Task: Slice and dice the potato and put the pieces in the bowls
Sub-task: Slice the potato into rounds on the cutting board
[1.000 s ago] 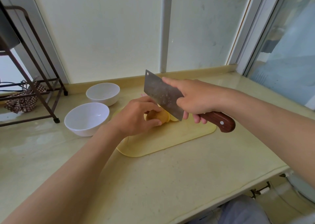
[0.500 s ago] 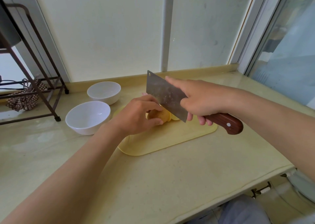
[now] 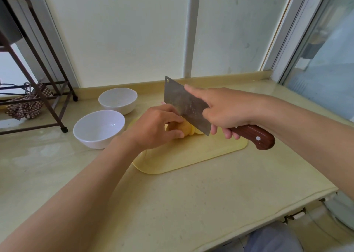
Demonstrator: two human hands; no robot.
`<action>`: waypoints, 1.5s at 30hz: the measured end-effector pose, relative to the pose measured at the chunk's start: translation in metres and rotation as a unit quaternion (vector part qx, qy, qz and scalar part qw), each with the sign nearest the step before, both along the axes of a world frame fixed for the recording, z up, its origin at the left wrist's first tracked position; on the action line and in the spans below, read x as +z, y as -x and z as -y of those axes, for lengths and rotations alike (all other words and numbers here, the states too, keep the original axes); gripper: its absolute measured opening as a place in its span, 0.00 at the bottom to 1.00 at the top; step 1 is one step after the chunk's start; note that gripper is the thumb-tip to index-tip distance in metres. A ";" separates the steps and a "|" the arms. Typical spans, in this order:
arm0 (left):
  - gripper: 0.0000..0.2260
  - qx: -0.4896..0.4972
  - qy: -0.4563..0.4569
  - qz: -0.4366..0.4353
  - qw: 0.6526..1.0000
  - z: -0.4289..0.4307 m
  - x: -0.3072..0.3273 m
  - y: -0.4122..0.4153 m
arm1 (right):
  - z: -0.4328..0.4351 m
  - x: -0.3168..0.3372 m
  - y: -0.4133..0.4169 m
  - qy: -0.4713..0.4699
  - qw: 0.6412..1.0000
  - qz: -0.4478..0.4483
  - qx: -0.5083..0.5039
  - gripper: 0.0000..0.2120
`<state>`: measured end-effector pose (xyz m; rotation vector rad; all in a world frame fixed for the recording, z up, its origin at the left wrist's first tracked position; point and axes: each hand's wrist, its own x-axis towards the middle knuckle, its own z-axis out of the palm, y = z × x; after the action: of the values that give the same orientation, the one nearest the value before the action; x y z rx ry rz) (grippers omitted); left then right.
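A yellow potato [image 3: 180,128] lies on the pale yellow cutting board [image 3: 193,154], with a few cut slices [image 3: 198,131] leaning at its right end. My left hand [image 3: 155,126] holds the potato from the left, fingers curled over it. My right hand [image 3: 224,109] grips the wooden handle of a cleaver [image 3: 186,106], index finger stretched along the blade's spine. The blade stands against the potato's right end, right by my left fingertips. Two empty white bowls sit left of the board, the near bowl [image 3: 98,128] and the far bowl [image 3: 117,100].
A dark metal rack [image 3: 36,90] with a checked cloth [image 3: 28,104] stands at the far left on the beige counter [image 3: 172,203]. A window wall runs along the back. The counter's front edge drops off at the lower right.
The cleaver has shifted slightly, its blade working at the potato's right end. My left hand stays on the potato. The bowls have not moved.
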<state>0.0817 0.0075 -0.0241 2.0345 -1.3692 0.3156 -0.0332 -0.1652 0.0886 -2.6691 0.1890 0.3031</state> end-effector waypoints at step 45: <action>0.14 -0.011 0.011 0.037 0.999 -0.004 -0.001 0.000 | -0.001 -0.003 0.007 -0.040 0.998 0.051 -0.020 0.42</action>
<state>0.0815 0.0119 -0.0254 2.0065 -1.4256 0.3966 -0.0402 -0.1646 0.0855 -2.5899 0.1928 0.1586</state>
